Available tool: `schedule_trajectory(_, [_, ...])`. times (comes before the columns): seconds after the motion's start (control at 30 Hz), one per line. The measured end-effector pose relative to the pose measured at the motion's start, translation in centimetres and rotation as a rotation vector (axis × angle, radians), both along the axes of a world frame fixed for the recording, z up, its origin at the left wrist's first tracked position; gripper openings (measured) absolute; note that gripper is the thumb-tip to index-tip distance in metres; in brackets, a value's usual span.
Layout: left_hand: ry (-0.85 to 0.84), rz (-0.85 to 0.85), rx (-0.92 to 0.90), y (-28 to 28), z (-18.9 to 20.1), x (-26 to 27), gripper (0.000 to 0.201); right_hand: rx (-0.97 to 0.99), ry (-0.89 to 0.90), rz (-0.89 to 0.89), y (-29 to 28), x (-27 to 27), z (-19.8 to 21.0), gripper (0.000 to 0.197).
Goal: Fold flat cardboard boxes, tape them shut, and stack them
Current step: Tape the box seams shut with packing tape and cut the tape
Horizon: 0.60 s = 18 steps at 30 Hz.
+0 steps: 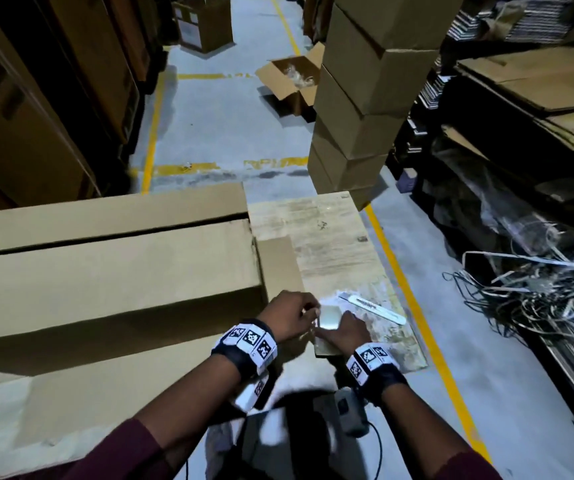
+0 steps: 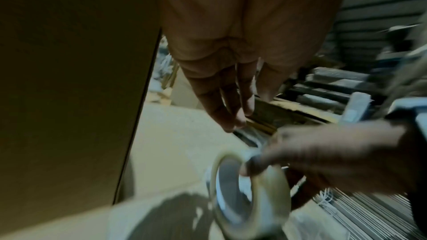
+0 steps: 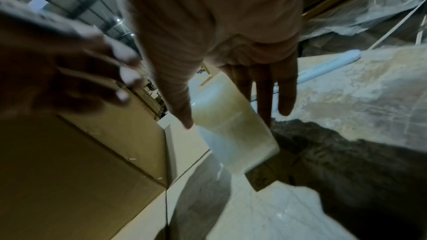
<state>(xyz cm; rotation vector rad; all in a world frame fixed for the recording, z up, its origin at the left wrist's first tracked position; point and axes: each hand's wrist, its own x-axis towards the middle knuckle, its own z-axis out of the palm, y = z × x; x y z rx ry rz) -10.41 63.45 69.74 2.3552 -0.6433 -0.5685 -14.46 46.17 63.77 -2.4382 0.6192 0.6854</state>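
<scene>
- The cardboard box [image 1: 112, 271], long and already folded into shape, lies on its side across the left of the counter [image 1: 330, 244], with an end flap [image 1: 278, 265] standing open toward the hands. As I judge it, that loose flap can spring back while the tape is being readied, so the strip would land crooked.
- The tape roll [image 1: 327, 329] stands on edge at the counter's near end, just beside the box end. The right hand [image 1: 342, 332] is the grip on it: thumb on one side and fingers [image 3: 286, 96] down the other, closed round the roll.
- The left hand [image 1: 290, 317] is next to the roll with its fingers loosely bent and close together. The left wrist view shows them holding nothing; whether they touch the tape's free end I cannot tell, as the pictures are blurred.
- If the free end is not caught cleanly, it can stick back on the roll or fold onto itself, wasting tape.
- The roll sits near the counter's front edge; a sideways tug could probably roll it off onto the floor [image 1: 230, 126].
- A utility knife [image 1: 372, 308] lies just beyond the right hand, and its blade looks to be out. A hasty reach past the roll could bring fingers onto it.
- The stacked boxes [image 1: 365, 98] beyond the counter stand unevenly, so adding another carelessly might tip the pile.
</scene>
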Motion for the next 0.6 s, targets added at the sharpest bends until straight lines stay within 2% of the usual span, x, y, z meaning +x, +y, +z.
schedule_trajectory(0.07, [0.138, 0.157, 0.071, -0.5, -3.4, -0.9, 0.025, 0.014, -0.031, 0.023, 0.0, 0.0, 0.3, 0.065])
schedule_trajectory(0.13, [0.234, 0.260, 0.166, -1.3, -6.5, -2.0, 0.038, 0.015, -0.051, 0.052, -0.3, -0.1, 0.7, 0.056])
schedule_trajectory(0.2, [0.326, 0.287, 0.178, -2.7, -8.8, -3.1, 0.053, 0.046, -0.115, 0.040, -1.2, -0.6, 1.0, 0.053])
schedule_trajectory(0.23, [0.397, 0.313, 0.109, -3.5, -9.2, -3.4, 0.063, 0.074, -0.161, 0.034, -1.8, -0.9, 1.4, 0.051])
schedule_trajectory(0.27, [0.534, 0.398, -0.060, -4.6, -9.5, -3.7, 0.077, 0.104, -0.205, 0.038, -2.5, -1.2, 1.9, 0.049])
schedule_trajectory(0.3, [0.718, 0.567, -0.293, -5.6, -9.6, -3.7, 0.087, 0.136, -0.248, 0.054, -3.0, -1.4, 2.7, 0.047])
schedule_trajectory(0.33, [0.910, 0.721, -0.509, -6.5, -9.7, -3.6, 0.088, 0.162, -0.283, 0.071, -3.7, -1.6, 3.5, 0.045])
schedule_trajectory(0.4, [1.069, 0.860, -0.832, -8.4, -9.1, -2.8, 0.073, 0.183, -0.327, 0.113, -5.5, -2.0, 5.2, 0.042])
schedule_trajectory(0.47, [1.138, 0.936, -1.068, -9.9, -7.5, -2.0, 0.055, 0.187, -0.359, 0.151, -7.6, -2.4, 6.7, 0.040])
schedule_trajectory(0.53, [1.095, 0.967, -1.140, -10.9, -6.3, -1.2, 0.038, 0.223, -0.401, 0.165, -9.8, -3.2, 8.1, 0.041])
schedule_trajectory(0.6, [0.961, 0.991, -1.078, -11.3, -5.1, -0.7, 0.022, 0.293, -0.453, 0.160, -11.6, -4.0, 9.2, 0.049])
